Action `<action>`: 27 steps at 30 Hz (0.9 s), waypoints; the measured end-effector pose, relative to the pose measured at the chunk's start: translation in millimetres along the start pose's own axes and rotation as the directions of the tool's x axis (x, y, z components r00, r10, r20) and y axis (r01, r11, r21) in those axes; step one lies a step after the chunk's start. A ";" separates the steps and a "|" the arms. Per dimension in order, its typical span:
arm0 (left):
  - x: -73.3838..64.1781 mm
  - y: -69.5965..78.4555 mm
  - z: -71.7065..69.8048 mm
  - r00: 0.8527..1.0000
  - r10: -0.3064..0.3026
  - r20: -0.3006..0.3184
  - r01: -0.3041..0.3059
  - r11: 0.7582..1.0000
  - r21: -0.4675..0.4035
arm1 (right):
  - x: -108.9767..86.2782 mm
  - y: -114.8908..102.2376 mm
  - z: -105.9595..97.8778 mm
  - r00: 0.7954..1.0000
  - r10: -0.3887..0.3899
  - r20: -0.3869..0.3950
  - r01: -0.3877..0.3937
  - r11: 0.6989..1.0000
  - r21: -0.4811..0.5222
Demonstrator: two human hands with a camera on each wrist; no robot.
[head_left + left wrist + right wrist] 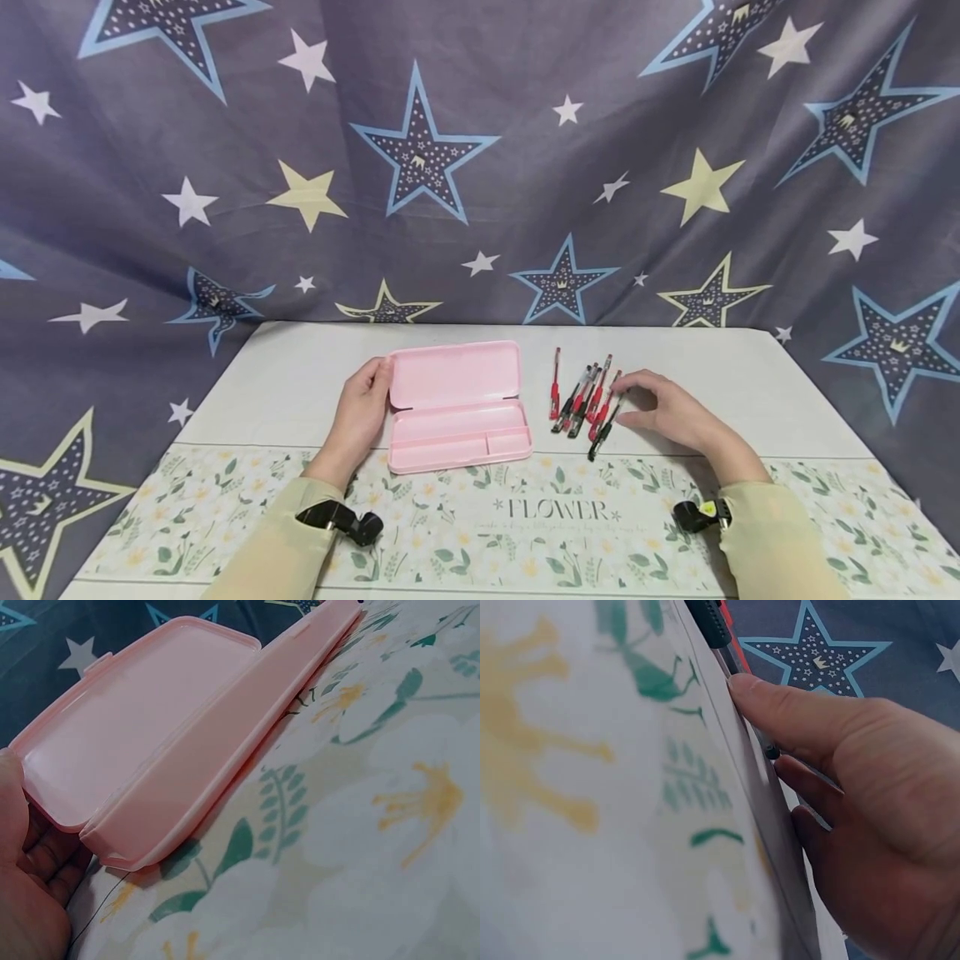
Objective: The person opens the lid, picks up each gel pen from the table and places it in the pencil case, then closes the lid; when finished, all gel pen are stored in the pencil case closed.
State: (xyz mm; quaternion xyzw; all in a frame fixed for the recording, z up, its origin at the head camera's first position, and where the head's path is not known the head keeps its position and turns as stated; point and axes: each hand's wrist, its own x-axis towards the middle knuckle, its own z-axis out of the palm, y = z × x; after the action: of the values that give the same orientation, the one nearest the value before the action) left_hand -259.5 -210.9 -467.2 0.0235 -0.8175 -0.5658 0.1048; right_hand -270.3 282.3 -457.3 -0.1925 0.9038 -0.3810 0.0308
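left hand (pixel 362 410) grips the open case (pixel 456 377), right hand (pixel 663 408) pinches a black pen (pixel 602 437) right of it on the surface (pixel 315 350). sloppy lift might scatter those other pens (pixel 576 407), bunched so close.

We read "FLOWER" in dark capitals (pixel 558 509) on the flowered band (pixel 405 517) across the counter (pixel 300 346), a small blossom mark (pixel 498 504) at either end. Beneath it we see a fainter line of script (pixel 558 527), too small for us to decipher. On the backdrop (pixel 517 50), we spot little crown emblems (pixel 418 162) inside outlined stars (pixel 424 137).
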 end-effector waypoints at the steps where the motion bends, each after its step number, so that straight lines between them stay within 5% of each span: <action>1: 0.0 0.0 -0.1 1.000 -0.001 0.000 0.001 1.000 0.000 | 0.1 0.1 -0.4 1.000 0.006 -0.009 -0.006 1.000 -0.006; 11: 0.0 0.6 0.3 1.000 -0.007 -0.004 0.007 1.000 -0.011 | -0.5 2.3 -7.1 0.997 -0.007 -0.075 0.000 0.997 -0.083; 17: -0.5 2.2 -0.2 1.000 -0.002 -0.001 0.002 1.000 -0.010 | -4.1 7.1 -12.9 0.999 -0.037 -0.034 0.034 0.997 -0.076; 27: -2.0 3.6 -0.5 1.000 -0.018 0.003 0.018 1.000 -0.011 | -12.6 1.0 -21.5 0.999 0.030 0.036 -0.027 0.996 -0.085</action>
State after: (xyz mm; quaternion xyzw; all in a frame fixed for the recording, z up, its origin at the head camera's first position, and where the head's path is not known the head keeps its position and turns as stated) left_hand -257.2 -209.7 -464.0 0.0293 -0.8143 -0.5712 0.0987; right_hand -263.4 302.2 -443.9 -0.1879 0.9211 -0.3381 0.0448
